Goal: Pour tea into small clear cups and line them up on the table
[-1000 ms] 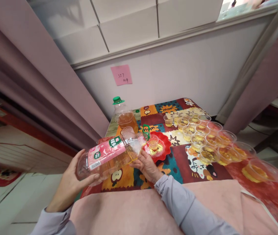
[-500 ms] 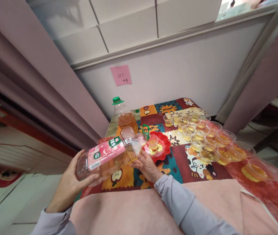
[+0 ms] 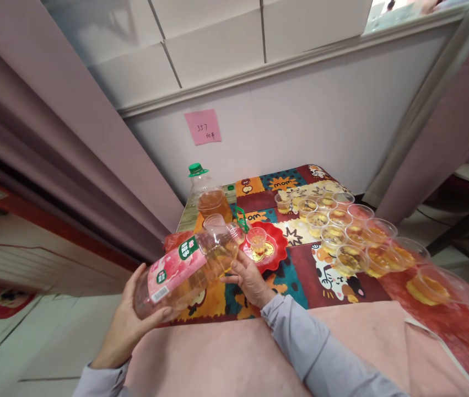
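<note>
The person's left hand (image 3: 130, 317) spreads its fingers (image 3: 138, 275) and thumb as wide as the base of a big bottle (image 3: 188, 264) and has firm hold of it. The right hand (image 3: 253, 278) is half curled, with its fingers against the bottle's shoulder, close below the neck; the furthest tips are hidden from me.

The bottle lies tilted in the air between both hands, its neck toward a shiny red dish (image 3: 269, 266) with a scalloped rim. It is clear, glossy plastic, ribbed toward the neck, with pale amber liquid inside, a pink label with dark green patches, and a green carrying loop (image 3: 241, 219) beside the neck. A small cup (image 3: 256, 241) of thin clear plastic stands in the dish, holding something yellowish.

Behind the bottle I see another clear cup (image 3: 214, 220) and an upright bottle (image 3: 214, 203) with a green cap, partly full of darker amber. Rows of round clear cups (image 3: 350, 237) with yellow contents crowd the right side.

The tabletop (image 3: 187, 219) shows wood grain at its far left; a bright, patchwork-printed mat (image 3: 305, 286) covers much of it, and soft pink cloth (image 3: 217, 358) the near edge. Beyond, a pink note (image 3: 203, 127) sticks to the pale wall (image 3: 292, 121), and mauve curtains (image 3: 81, 127) hang in folds at the left.
</note>
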{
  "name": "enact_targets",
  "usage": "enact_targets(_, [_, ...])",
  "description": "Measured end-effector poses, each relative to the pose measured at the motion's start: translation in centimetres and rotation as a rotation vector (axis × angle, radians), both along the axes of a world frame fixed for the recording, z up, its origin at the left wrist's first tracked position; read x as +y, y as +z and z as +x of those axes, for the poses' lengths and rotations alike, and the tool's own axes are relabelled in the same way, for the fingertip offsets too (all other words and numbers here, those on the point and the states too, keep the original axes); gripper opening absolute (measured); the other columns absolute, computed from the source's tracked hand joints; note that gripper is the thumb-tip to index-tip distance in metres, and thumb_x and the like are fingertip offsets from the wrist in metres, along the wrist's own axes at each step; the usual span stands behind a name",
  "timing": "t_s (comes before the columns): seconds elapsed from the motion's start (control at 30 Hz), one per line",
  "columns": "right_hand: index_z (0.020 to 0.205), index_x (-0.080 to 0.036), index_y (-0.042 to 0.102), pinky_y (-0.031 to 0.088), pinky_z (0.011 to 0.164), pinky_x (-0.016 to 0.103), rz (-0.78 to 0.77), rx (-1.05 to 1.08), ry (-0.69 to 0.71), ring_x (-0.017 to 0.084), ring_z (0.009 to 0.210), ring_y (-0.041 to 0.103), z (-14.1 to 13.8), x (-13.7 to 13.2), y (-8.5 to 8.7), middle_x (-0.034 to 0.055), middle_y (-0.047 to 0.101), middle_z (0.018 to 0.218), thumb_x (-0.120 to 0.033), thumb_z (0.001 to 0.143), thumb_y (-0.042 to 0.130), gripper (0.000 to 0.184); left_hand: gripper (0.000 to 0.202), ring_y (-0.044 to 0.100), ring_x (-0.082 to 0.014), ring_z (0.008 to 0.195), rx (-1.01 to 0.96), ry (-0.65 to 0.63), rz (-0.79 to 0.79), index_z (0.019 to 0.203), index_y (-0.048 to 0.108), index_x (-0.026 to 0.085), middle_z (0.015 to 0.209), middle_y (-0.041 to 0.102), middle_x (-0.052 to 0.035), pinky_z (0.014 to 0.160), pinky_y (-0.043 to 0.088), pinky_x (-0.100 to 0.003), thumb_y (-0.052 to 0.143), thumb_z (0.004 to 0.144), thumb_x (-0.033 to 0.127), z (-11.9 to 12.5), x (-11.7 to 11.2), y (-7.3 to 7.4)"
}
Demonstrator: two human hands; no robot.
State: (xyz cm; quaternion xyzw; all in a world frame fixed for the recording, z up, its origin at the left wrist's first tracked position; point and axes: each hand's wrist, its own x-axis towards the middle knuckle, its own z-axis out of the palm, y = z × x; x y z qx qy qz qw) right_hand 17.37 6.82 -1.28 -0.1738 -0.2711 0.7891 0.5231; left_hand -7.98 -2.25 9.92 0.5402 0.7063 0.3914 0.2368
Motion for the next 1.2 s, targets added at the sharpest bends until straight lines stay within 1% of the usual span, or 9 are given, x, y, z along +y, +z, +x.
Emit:
enact_targets(0.1, [0.134,-0.029,0.066,0.067,0.074,0.031,0.042,-0.033,-0.004,0.022,0.107,0.072,0.1,0.1,-0.1,0.0053,0.074,0.127,-0.045,0.077,0.090,0.063,0.117,0.041,-0.0430,0.154,-0.031,0.003,0.012,0.160,0.035,0.027,0.167,0.042,-0.0183,0.117,0.048,-0.059,0.093,0.061,0.051,-0.1,-1.0,-1.9])
enact_targets(0.23, [0.143,-0.032,0.063,0.065,0.072,0.030,0.091,-0.096,-0.028,0.023,0.107,0.072,-0.1,0.2,-0.7,0.0042,0.075,0.124,-0.040,0.075,0.091,0.073,0.117,0.046,-0.0435,0.150,-0.062,-0.001,0.056,0.157,0.037,0.026,0.163,0.046,-0.0188,0.121,0.043,-0.059,0.094,0.059,0.053,-0.1,-1.9,-5.1])
enact_targets(0.4, [0.142,-0.029,0.065,0.061,0.093,0.040,0.229,-0.192,-0.079,0.026,0.110,0.072,-0.3,0.2,-1.4,0.0059,0.077,0.118,-0.037,0.069,0.096,0.080,0.119,0.043,-0.0445,0.152,-0.045,-0.003,0.117,0.156,0.037,0.027,0.164,0.043,-0.0193,0.125,0.033,-0.065,0.096,0.055,0.050,-0.1,-2.8,-9.0])
enact_targets(0.6, [0.147,-0.029,0.060,0.058,0.101,0.048,0.304,-0.246,-0.075,0.030,0.118,0.070,-0.7,-1.1,-1.0,0.0096,0.073,0.131,-0.044,0.075,0.093,0.081,0.110,0.048,-0.0412,0.148,-0.005,0.070,0.221,0.153,0.037,0.025,0.157,0.048,-0.0183,0.125,0.033,-0.063,0.091,0.062,0.057,0.6,-4.0,-11.0])
enact_targets(0.77, [0.147,-0.031,0.060,0.061,0.093,0.045,0.398,-0.371,-0.074,0.028,0.112,0.072,-0.8,-2.8,0.2,0.0092,0.072,0.134,-0.044,0.082,0.088,0.072,0.108,0.049,-0.0439,0.146,-0.013,0.140,0.269,0.150,0.037,0.027,0.154,0.048,-0.0177,0.123,0.036,-0.066,0.087,0.061,0.064,0.8,-4.7,-12.0])
enact_targets(0.87, [0.149,-0.031,0.059,0.061,0.092,0.046,0.533,-0.582,-0.097,0.028,0.108,0.074,0.5,-2.9,1.0,0.0092,0.073,0.132,-0.042,0.079,0.090,0.077,0.102,0.051,-0.0431,0.144,-0.017,0.145,0.278,0.147,0.038,0.033,0.152,0.049,-0.0134,0.122,0.040,-0.062,0.085,0.063,0.066,0.6,-4.9,-12.3])
enact_targets(0.93, [0.148,-0.030,0.060,0.059,0.098,0.049,0.629,-0.742,-0.169,0.029,0.110,0.073,2.2,-2.1,1.8,0.0101,0.075,0.129,-0.042,0.080,0.089,0.075,0.101,0.052,-0.0430,0.143,-0.008,0.153,0.280,0.146,0.039,0.033,0.149,0.051,-0.0128,0.122,0.041,-0.062,0.084,0.063,0.067,0.3,-4.9,-12.6])
enact_targets(1.1, [0.140,-0.023,0.066,0.054,0.104,0.048,0.817,-1.339,-0.417,0.031,0.117,0.071,7.4,2.7,5.1,0.0134,0.074,0.129,-0.039,0.092,0.075,0.051,0.101,0.050,-0.0446,0.144,-0.033,0.159,0.311,0.144,0.039,0.027,0.151,0.049,-0.0160,0.121,0.039,-0.065,0.085,0.062,0.063,-0.4,-4.7,-13.6])
enact_targets(1.2, [0.145,-0.018,0.060,0.050,0.107,0.047,0.875,-1.795,-0.305,0.035,0.131,0.064,8.9,5.4,6.6,0.0182,0.067,0.142,-0.042,0.089,0.079,0.063,0.097,0.049,-0.0449,0.145,-0.048,0.154,0.327,0.144,0.039,0.032,0.152,0.049,-0.0132,0.122,0.040,-0.062,0.083,0.063,0.063,-0.4,-4.6,-13.8])
